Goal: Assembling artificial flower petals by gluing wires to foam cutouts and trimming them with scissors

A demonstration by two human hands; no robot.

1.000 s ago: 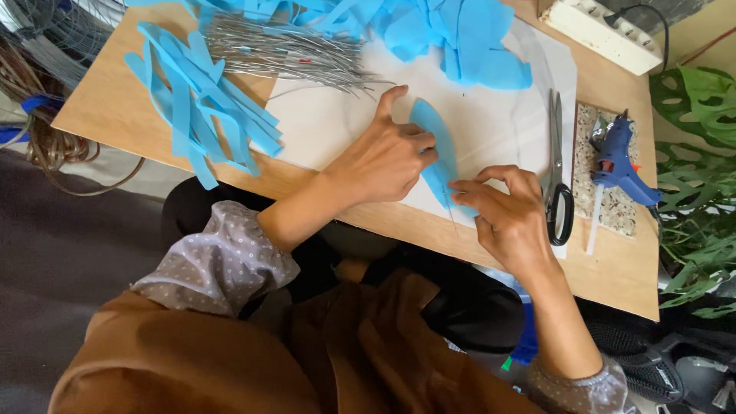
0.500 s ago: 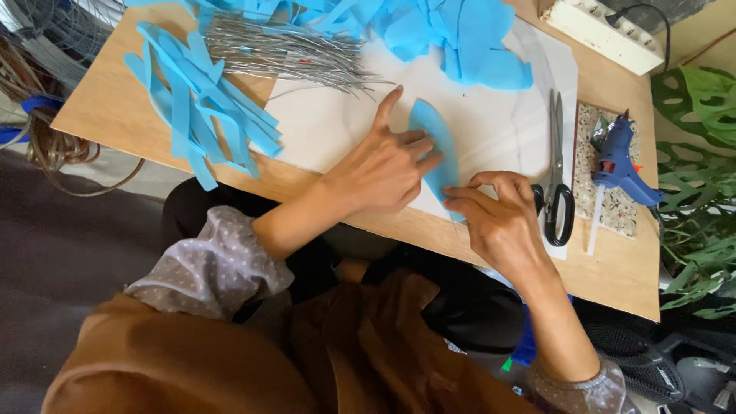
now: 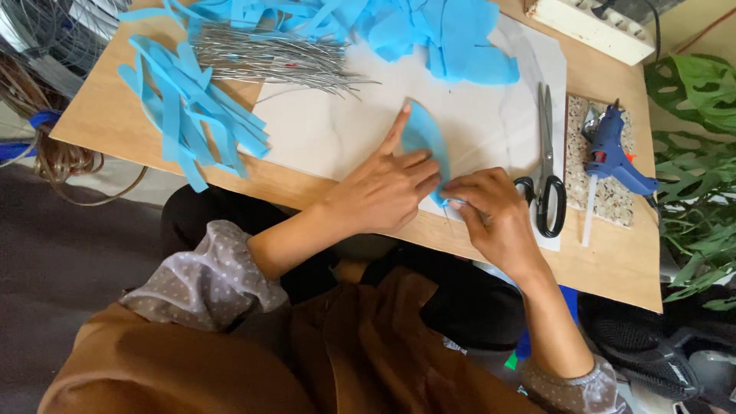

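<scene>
Nearest me, my right hand (image 3: 498, 218) pinches the lower tip of the blue leaf-shaped foam piece (image 3: 426, 142) on the white sheet (image 3: 345, 130); my left hand (image 3: 383, 188) presses it flat, fingers spread. Beyond, wires (image 3: 268, 57). Uneven pressure could crease the foam.

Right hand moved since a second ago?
Yes. The right hand slid left along the table edge, away from the scissors, toward the blue leaf-shaped piece.
</scene>
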